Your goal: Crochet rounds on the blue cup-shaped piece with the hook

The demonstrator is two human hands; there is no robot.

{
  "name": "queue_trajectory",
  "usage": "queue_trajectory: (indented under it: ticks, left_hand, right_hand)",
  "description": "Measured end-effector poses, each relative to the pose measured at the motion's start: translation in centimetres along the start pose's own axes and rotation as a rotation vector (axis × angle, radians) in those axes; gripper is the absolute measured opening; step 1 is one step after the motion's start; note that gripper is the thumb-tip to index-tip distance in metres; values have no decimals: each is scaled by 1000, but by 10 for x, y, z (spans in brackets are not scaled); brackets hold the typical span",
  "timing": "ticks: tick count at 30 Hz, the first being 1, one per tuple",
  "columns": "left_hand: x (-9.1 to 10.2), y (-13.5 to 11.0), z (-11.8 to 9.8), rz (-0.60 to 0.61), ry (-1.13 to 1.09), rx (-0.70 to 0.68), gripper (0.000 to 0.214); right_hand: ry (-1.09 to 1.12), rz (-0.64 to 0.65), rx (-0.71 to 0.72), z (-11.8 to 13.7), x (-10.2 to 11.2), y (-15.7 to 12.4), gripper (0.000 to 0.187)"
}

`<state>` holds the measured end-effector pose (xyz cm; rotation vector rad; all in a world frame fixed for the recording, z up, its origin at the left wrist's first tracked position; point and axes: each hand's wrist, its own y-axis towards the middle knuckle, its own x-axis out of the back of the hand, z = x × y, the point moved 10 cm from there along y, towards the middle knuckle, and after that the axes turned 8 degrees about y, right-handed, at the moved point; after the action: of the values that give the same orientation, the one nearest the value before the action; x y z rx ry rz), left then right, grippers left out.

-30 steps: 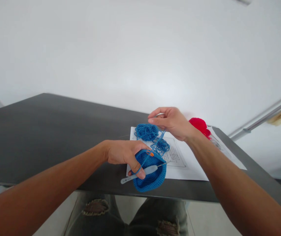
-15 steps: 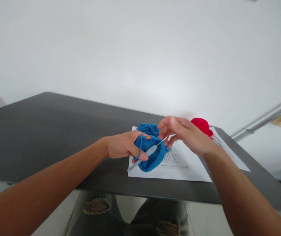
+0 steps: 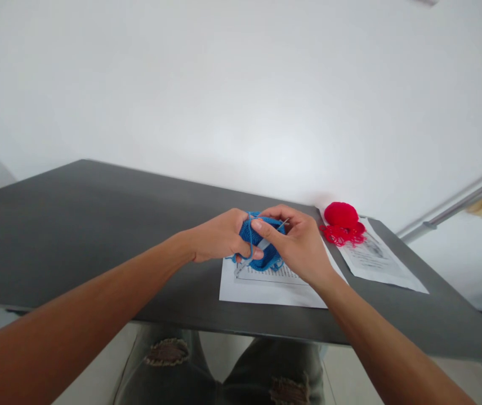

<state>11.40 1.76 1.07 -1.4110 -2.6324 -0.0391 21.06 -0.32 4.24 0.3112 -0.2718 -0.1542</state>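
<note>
My left hand [image 3: 219, 236] is closed on the left side of a blue crochet piece [image 3: 271, 259], which is cupped like a shallow bowl. A pale-handled crochet hook [image 3: 243, 266] lies slantwise across the piece, under my left thumb, its thin metal end pointing up and right. My right hand [image 3: 298, 242] is closed at the upper right rim, with thumb and forefinger pinched on the blue work. A strand of blue yarn loops over near my left thumb. The orange stitch marker is hidden now, and the fingertips behind the work do not show.
Under my hands a printed sheet [image 3: 266, 292] lies on the dark grey table [image 3: 97, 225]. To the right, a red ball of yarn [image 3: 341, 215] with loose strands sits on a second printed sheet [image 3: 387, 264]. A white wall rises behind the table.
My right hand has come down and left from beside the work and taken hold of its rim. The crochet piece has been raised slightly and tilted, and the orange marker has gone out of sight.
</note>
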Motion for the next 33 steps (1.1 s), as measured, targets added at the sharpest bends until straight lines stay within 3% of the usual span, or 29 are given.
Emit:
queue_trajectory:
  ticks: [4,7,14,20,23,27,28,31,33]
  left_hand:
    - [0,-1,-3,20,23,-7,20]
    - [10,-2,-12,7,14,-33,24]
    - [70,-11,-38,-283,-68,-36,29]
    - [102,-15,-28,-434,-10,34,26]
    - [114,-21,-21,-380,216,126,23]
    - [127,-40,-8,-165,497,299,20]
    - [134,-45,-11,-189,476,281,22]
    - [160,-60,-37,-410,294,71,32]
    - [163,-65,-48,-482,212,-8,38]
  right_hand:
    - [29,-49,99,15,5,-3,19]
    - [34,-80,97,21,19,0,20]
    - [75,-178,-20,20,73,4,31]
    - [88,-229,-28,26,99,0,29]
    - [127,-252,5,34,107,-1,27]
    - [174,-278,80,48,113,-3,25]
    - [174,-284,90,50,114,-3,25]
    - [164,-282,108,55,107,-4,21]
    - [184,-267,131,60,94,-2,18]
